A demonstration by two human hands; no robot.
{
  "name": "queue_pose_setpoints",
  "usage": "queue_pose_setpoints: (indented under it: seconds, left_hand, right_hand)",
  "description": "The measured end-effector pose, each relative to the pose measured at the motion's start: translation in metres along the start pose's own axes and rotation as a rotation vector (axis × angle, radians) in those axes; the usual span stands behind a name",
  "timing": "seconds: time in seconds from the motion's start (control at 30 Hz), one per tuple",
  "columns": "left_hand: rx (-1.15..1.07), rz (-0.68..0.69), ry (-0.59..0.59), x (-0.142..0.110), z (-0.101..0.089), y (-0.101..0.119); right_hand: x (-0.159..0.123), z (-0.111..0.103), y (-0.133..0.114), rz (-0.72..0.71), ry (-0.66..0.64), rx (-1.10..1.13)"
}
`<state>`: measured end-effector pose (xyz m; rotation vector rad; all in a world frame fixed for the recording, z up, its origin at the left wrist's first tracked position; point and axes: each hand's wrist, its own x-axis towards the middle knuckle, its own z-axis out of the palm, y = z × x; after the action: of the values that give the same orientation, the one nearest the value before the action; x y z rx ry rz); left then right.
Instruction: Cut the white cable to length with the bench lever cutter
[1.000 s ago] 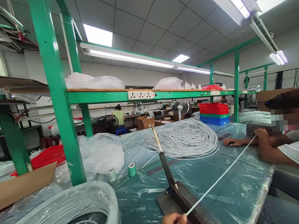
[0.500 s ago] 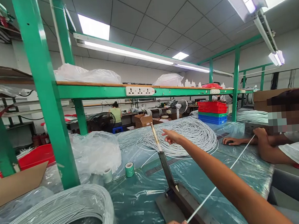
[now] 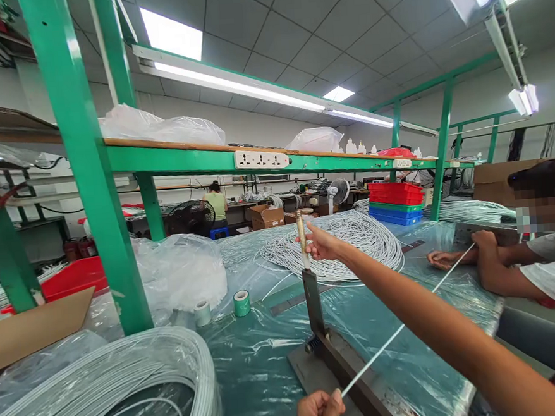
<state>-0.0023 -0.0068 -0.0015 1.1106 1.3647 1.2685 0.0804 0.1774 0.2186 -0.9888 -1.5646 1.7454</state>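
Note:
At the bottom, my left hand (image 3: pixel 320 411) is closed in a pinch on the near end of a thin white cable (image 3: pixel 380 351). The cable runs taut to the upper right, under my right forearm, to a co-worker's hand (image 3: pixel 484 239). My right hand (image 3: pixel 323 241) reaches across to the lever handle (image 3: pixel 301 231), its fingers curled against the light, worn grip. That lever stands nearly upright on a dark metal cutter-like hand press (image 3: pixel 353 380), which has a spring by its pivot. Part of the fingers is hidden by the handle.
A coil of white cable (image 3: pixel 200 365) lies front left, a larger cable pile (image 3: pixel 337 245) behind the press. Green tape (image 3: pixel 241 304), a metal ruler (image 3: pixel 289 305), plastic bags (image 3: pixel 182 275) and stacked trays (image 3: pixel 395 193) share the film-covered table. A green post (image 3: pixel 92 183) rises left.
The lever has swung from leaning left to nearly upright. My right hand has come onto its handle from just beside it. The co-worker's free hand has turned over on the table.

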Motion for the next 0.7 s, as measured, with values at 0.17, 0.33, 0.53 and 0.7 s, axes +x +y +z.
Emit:
queue_pose_setpoints:
  seconds: [0.17,0.33,0.53,0.7]
  left_hand:
    - [-0.002,0.005,-0.066,-0.002,-0.002,0.002]
    - [-0.023,-0.019,-0.063,-0.001,-0.002,0.002]
    - [-0.044,0.01,-0.044,-0.003,-0.002,0.003]
    - [-0.061,-0.028,-0.05,-0.002,-0.002,0.001]
  right_hand:
    - [-0.093,-0.023,0.006,0.008,-0.079,0.067]
    - [-0.182,-0.022,0.047,0.07,-0.048,0.09]
    - [-0.236,-0.009,0.096,0.228,0.123,0.089]
    - [-0.244,0.0,0.124,0.326,0.15,-0.021]
